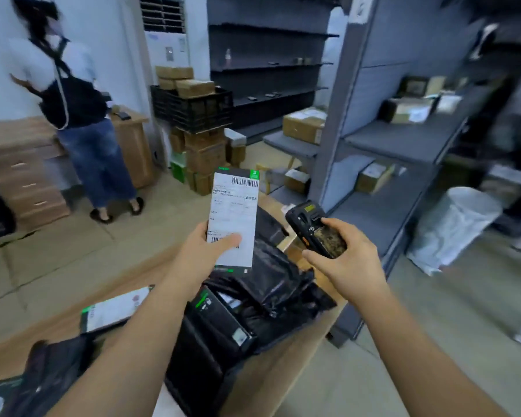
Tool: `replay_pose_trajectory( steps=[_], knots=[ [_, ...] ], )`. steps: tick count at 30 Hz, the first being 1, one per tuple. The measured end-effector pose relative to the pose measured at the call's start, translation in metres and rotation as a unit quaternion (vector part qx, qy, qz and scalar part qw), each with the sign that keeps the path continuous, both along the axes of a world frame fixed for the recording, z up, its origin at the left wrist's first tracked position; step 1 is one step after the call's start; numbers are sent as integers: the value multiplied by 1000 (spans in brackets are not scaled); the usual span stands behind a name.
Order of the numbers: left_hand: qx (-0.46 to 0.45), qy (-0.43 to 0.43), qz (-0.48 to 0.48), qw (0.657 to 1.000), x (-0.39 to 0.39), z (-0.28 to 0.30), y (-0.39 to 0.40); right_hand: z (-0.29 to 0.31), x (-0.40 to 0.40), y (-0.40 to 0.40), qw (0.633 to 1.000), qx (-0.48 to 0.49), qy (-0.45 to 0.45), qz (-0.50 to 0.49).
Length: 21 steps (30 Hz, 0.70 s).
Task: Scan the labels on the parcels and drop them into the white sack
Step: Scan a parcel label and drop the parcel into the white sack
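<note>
Scanning step in hand. The left hand (214,245) gripped a flat parcel (233,221) by its lower edge, thumb across the label (234,218), label side up, above the heap of black parcels (253,299) on the counter (127,299). Just right of the held parcel, the right hand (343,257) was curled round the handheld scanner (316,228). The white sack (451,228) stood well right of the parcel, on the floor. Next move probably calls for aiming the scanner at a barcode, then carrying the parcel across to the sack.

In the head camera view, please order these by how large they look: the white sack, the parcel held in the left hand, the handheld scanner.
1. white sack
2. parcel, in the left hand
3. scanner, in the right hand

The sack stands farther away, so its real lead is probably greater.
</note>
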<state>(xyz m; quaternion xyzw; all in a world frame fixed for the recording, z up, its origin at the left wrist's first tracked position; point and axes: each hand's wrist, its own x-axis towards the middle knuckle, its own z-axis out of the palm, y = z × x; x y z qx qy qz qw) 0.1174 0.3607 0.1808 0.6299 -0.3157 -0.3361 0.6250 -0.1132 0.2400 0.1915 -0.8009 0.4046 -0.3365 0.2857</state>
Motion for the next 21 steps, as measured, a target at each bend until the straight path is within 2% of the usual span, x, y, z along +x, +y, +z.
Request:
replay_pose_trajectory(
  steps=[4,9,15,21],
  knots=[
    [-8,-19,-128,992,-78,15,-77,5,-90,-28,993,-9,-24,-117],
    [2,-24,-242,970,-184,20,-164,-3,-200,-59,969,-16,-44,-243],
    [11,-58,-307,950,-319,15,-257,-14,-330,-110,935,-22,-50,-350],
    [3,-61,-349,935,-439,13,-339,-16,-442,-166,916,-43,-44,-396]
  ],
)
